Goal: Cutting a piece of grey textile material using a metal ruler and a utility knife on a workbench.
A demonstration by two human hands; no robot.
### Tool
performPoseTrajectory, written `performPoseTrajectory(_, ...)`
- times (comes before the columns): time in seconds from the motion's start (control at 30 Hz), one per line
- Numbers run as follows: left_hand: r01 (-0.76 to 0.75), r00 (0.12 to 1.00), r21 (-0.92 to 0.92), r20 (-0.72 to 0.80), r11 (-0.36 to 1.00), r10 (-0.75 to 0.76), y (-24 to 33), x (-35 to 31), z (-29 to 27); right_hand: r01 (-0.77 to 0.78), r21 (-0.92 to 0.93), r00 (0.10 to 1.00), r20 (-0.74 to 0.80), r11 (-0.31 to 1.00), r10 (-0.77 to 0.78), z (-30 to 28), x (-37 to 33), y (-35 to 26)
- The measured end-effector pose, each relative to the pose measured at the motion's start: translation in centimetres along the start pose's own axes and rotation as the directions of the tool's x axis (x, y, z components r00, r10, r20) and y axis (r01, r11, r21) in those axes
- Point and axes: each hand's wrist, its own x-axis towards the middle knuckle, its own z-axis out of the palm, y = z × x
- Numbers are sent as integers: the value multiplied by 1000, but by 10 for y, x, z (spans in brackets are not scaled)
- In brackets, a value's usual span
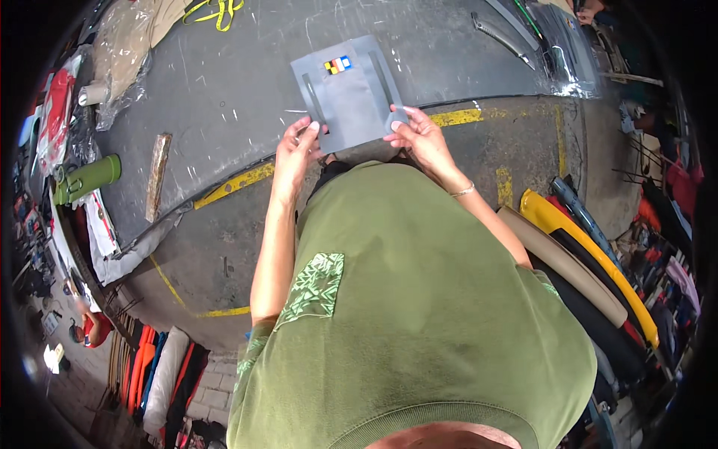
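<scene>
A flat grey sheet [350, 105] lies at the near edge of the dark worktable, its lower part held up between my hands. It has a long dark strip or slot along each side and a small patch of coloured blocks near its top. My left hand [298, 146] pinches the sheet's lower left edge, thumb on top. At the lower right edge my right hand [422, 138] grips it the same way, with a bracelet on that wrist. The undersides of the fingers are partly hidden by the sheet.
On the worktable [247, 67] are a utility knife [502, 37], a wooden strip [158, 177], a yellow tape [222, 13] and a green bottle [88, 179]. Fabric rolls [591, 266] stand at right, more rolls [164, 378] at lower left. Another person's hand [587, 15] shows at far right.
</scene>
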Motion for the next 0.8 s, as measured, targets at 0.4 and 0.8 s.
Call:
performPoseTrajectory(0.4, -595, 738, -307, 156, 742, 656, 117, -2, 21, 571, -225, 796, -84, 790, -599, 52, -48, -122)
performPoseTrajectory(0.8, -421, 637, -545, 391, 725, 664, 205, -13, 18, 692, -30, 722, 1, 721, -692, 89, -71, -206)
